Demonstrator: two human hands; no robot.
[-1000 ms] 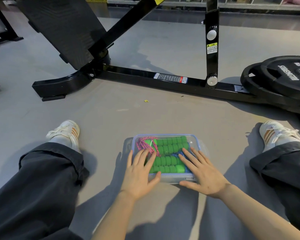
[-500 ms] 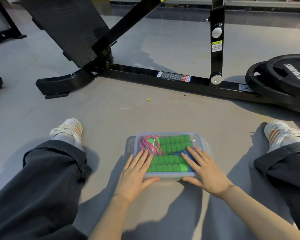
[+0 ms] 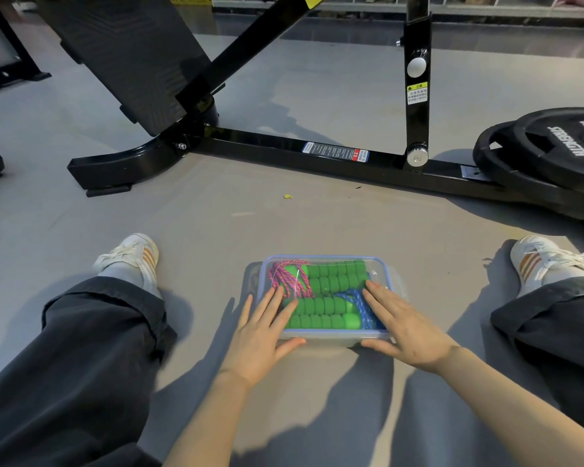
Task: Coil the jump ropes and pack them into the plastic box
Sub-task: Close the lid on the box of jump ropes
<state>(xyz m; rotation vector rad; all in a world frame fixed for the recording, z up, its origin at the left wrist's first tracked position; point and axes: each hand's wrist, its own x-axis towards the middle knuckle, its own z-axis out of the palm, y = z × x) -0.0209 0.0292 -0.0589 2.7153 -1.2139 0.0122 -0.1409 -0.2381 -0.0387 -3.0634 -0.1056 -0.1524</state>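
Note:
A clear plastic box (image 3: pixel 327 259) with a blue-rimmed lid lies on the grey floor between my legs. Inside it I see green ribbed jump rope handles (image 3: pixel 331 281), a pink coiled rope (image 3: pixel 289 276) at the left and a blue rope (image 3: pixel 358 301) at the right. My left hand (image 3: pixel 262 333) rests flat on the lid's near left part, fingers spread, thumb along the front edge. On the near right part lies my right hand (image 3: pixel 408 326), also flat, with its thumb against the front edge.
A black gym bench frame (image 3: pixel 284 146) crosses the floor beyond the box. Black weight plates (image 3: pixel 553 153) are stacked at the right. My legs in dark trousers and white shoes (image 3: pixel 132 256) flank the box. A small yellow scrap (image 3: pixel 288 196) lies on the floor.
Both hands have slid slightly toward me over the lid, the left one most. The box stays in place; the view shifted a little.

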